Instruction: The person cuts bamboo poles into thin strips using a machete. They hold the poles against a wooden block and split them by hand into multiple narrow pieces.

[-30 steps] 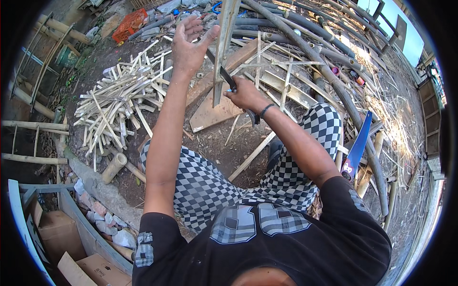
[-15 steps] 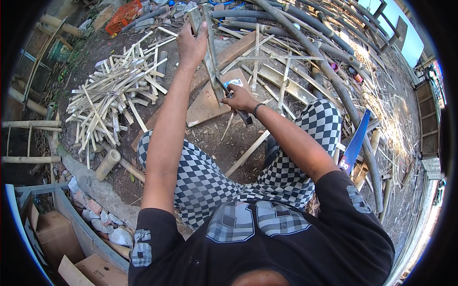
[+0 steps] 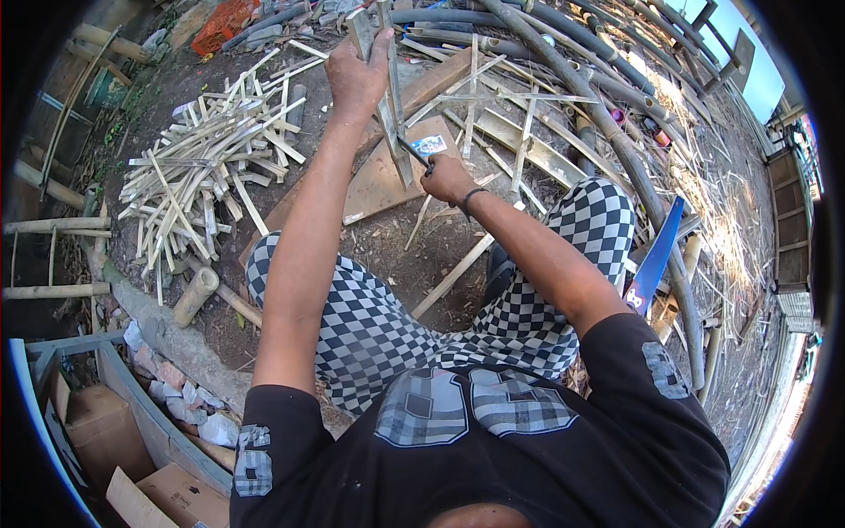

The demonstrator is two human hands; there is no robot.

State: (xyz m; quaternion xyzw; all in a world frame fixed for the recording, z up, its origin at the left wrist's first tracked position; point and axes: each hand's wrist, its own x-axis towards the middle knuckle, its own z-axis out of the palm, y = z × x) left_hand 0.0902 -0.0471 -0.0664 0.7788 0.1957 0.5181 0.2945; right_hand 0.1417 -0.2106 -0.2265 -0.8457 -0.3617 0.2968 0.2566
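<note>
Raised far in front, my left hand [image 3: 358, 81] is closed round a bamboo piece [image 3: 400, 167] whose upper end parts into two strips. My right hand [image 3: 447, 179] is closed on a dark, narrow knife [image 3: 412, 150]; its blade touches the bamboo near the lower end, and its handle is mostly hidden in my fist. Below both hands lies a flat brown board [image 3: 371, 192] with a colourful sticker [image 3: 429, 145].
A heap of split bamboo sticks [image 3: 198, 176] lies at the left, beside a short bamboo log [image 3: 196, 297]. Long bamboo poles [image 3: 607, 150] lie at the right, near a blue saw blade [image 3: 656, 255]. An orange crate [image 3: 224, 25] stands far left; cardboard boxes [image 3: 110, 431] sit near left.
My right fist has turned and moved slightly right and up; the dark end that stuck out below it no longer shows. My left hand keeps its hold on the bamboo.
</note>
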